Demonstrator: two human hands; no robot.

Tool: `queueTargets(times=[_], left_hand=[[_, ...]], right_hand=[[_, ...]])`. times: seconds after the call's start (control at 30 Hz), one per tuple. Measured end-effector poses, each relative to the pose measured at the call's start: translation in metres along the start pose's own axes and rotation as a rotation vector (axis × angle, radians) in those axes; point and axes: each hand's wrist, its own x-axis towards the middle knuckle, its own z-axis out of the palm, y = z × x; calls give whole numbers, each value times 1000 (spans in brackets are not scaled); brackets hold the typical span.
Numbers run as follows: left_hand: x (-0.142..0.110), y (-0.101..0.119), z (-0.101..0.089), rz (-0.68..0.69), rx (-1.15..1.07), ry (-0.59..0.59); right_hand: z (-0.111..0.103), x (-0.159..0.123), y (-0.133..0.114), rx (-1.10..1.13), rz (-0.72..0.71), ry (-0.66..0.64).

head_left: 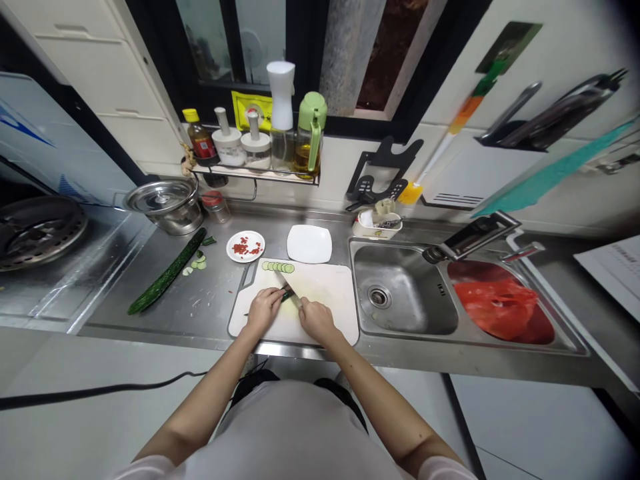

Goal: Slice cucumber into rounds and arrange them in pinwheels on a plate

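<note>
A white cutting board (325,287) lies on the counter in front of me. My right hand (317,321) is closed around the handle of a knife (287,283), its blade pointing away and to the left. With bent fingers my left hand (264,311) presses a dark green piece of cucumber (287,294) against the board, right beside the blade; most of that piece is hidden by the hand. Several thin cucumber slices (278,267) overlap in a row near the board's far edge. Left of the board rests a whole cucumber (167,275), with cucumber scraps (199,263) next to it.
Behind the board stand a small plate of chopped red pieces (245,247) and a white plate (309,243). To the right is a sink (405,293) with a faucet (473,237); a red bag (497,307) fills its second basin. A lidded pot (167,207) sits back left, below a condiment shelf (257,175).
</note>
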Motion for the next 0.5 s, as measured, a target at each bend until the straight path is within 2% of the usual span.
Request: queueTargets(times=[0.3,0.5], left_hand=[[1,-2,1,19,11,-8],[0,-4,2,127,2,61]], right_hand=[[-3,-1,-3,6,9,-21],[-5,-5,-1,5,-1,-72]])
